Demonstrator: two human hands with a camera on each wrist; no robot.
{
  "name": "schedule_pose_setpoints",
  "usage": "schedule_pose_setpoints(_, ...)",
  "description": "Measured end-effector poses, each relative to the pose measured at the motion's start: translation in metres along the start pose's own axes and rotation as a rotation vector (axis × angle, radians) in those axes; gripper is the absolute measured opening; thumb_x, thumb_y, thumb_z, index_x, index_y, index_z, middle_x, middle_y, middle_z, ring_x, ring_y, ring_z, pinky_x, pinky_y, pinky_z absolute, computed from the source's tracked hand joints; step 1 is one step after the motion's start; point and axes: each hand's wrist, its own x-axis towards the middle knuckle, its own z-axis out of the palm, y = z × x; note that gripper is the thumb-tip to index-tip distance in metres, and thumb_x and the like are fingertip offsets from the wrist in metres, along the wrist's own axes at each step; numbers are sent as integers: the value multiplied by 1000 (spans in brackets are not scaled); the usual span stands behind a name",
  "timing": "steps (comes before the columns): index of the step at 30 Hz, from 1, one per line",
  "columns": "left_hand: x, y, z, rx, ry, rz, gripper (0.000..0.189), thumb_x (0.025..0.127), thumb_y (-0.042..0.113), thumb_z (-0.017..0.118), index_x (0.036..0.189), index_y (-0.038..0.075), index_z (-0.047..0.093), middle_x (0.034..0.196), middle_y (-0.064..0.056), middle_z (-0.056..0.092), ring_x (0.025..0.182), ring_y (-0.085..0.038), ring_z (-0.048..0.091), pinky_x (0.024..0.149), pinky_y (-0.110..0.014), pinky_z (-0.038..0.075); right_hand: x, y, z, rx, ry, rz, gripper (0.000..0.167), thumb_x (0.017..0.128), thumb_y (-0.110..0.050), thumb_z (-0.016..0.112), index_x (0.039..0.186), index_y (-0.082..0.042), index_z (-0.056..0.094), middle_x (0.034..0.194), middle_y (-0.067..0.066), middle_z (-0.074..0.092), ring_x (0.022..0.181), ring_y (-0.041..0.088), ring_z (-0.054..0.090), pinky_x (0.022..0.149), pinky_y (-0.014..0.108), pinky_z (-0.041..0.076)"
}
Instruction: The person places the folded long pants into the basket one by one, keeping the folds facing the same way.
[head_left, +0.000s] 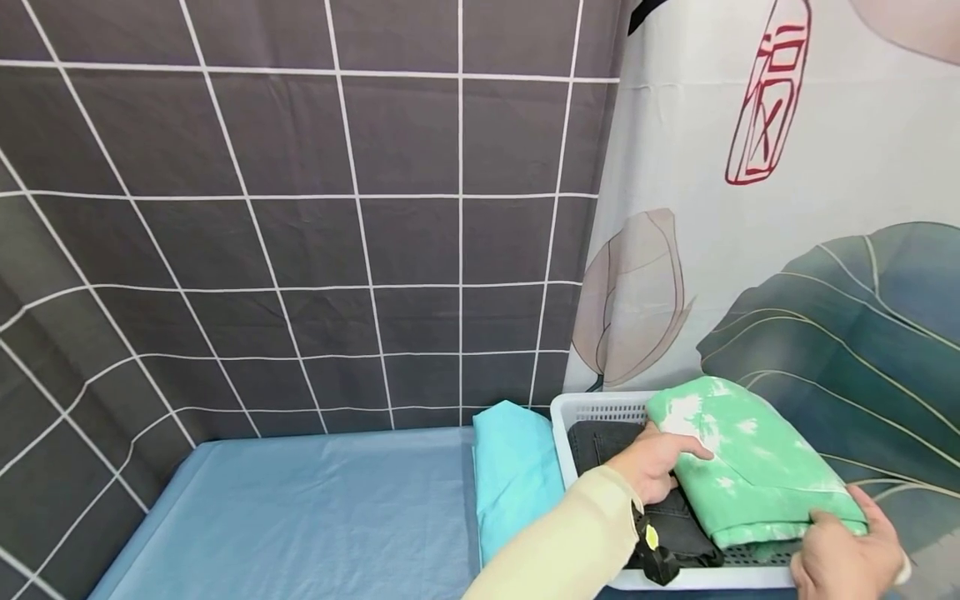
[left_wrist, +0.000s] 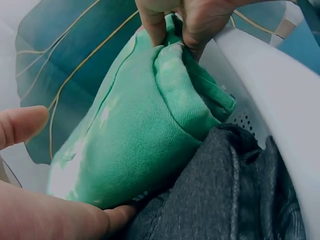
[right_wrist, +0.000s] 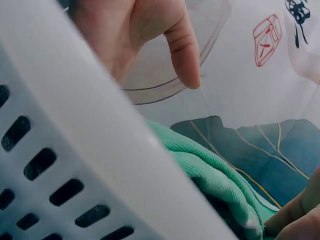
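Note:
A folded green-and-white tie-dyed garment (head_left: 750, 467) slants over the right side of a white plastic basket (head_left: 720, 579). My right hand (head_left: 847, 542) pinches its near right corner between thumb and fingers, as the left wrist view also shows. At the garment's left edge is my left hand (head_left: 652, 462). The left thumb (left_wrist: 22, 126) stands off the cloth, while the fingers (left_wrist: 75, 215) touch it from below. Folded dark denim-like clothing (left_wrist: 200, 190) lies in the basket beside and partly under the left hand. The basket wall hides part of the green garment in the right wrist view.
A folded bright turquoise cloth (head_left: 513, 475) lies against the basket's left side. The blue-covered surface (head_left: 315, 508) stretches left. Behind hang a dark grid-patterned curtain (head_left: 300, 242) and a white leaf-printed curtain (head_left: 712, 250), the latter close behind the basket.

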Motion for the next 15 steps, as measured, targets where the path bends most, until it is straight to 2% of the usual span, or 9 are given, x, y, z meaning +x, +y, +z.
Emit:
schedule_pose_setpoints(1,-1,1,-1,12,-7,-6,92,73,-17,58,155,6,25,148,-22,36,139,-39,36,116,-61,23,0,0,0,-3,-9,-8,69,99,1,44,155,-39,34,117,-25,38,57,5,38,33,26,25)
schedule_pose_setpoints(4,-6,4,-2,64,-16,-24,85,76,-14,60,154,2,28,149,-22,35,141,-39,35,114,-64,24,-1,0,2,16,-23,-33,70,98,4,43,155,-35,34,134,-23,35,84,-1,43,40,19,31)
schedule_pose_setpoints(5,-7,5,-2,82,-14,-31,82,77,-13,60,153,1,31,149,-22,36,141,-40,34,114,-65,24,-1,0,3,19,-21,-42,70,98,5,42,156,-34,33,140,-21,33,95,-2,45,46,17,39)
schedule_pose_setpoints(7,-11,7,-3,111,-13,-49,77,79,-11,62,150,0,35,150,-22,36,142,-42,32,113,-66,25,-1,1,5,0,-14,-54,70,99,4,42,157,-34,29,152,-17,25,115,0,43,71,14,50)
schedule_pose_setpoints(9,-13,9,-3,128,-11,-65,74,80,-10,62,148,-2,37,149,-22,38,141,-44,33,112,-66,27,-2,1,7,-39,-8,-66,70,100,0,43,158,-35,24,160,-12,14,133,4,33,99,14,40)
schedule_pose_setpoints(10,-14,9,-3,134,-7,-73,74,80,-9,62,149,-3,36,150,-23,38,141,-47,34,112,-65,28,-3,2,8,-66,-6,-69,70,101,-4,44,158,-37,22,162,-9,9,139,6,25,109,15,29)
schedule_pose_setpoints(11,-15,9,-4,138,-5,-81,74,80,-9,62,150,-4,35,150,-25,38,139,-49,35,112,-65,29,-4,2,8,-105,-4,-77,70,101,-7,46,158,-38,20,162,-6,4,144,8,18,114,17,21)
schedule_pose_setpoints(15,-16,8,-6,162,-10,-113,72,83,-8,61,150,-6,35,148,-27,41,134,-53,41,111,-63,32,-11,5,7,-265,-1,-129,71,99,-19,51,159,-39,18,160,0,-16,149,15,-7,120,25,9)
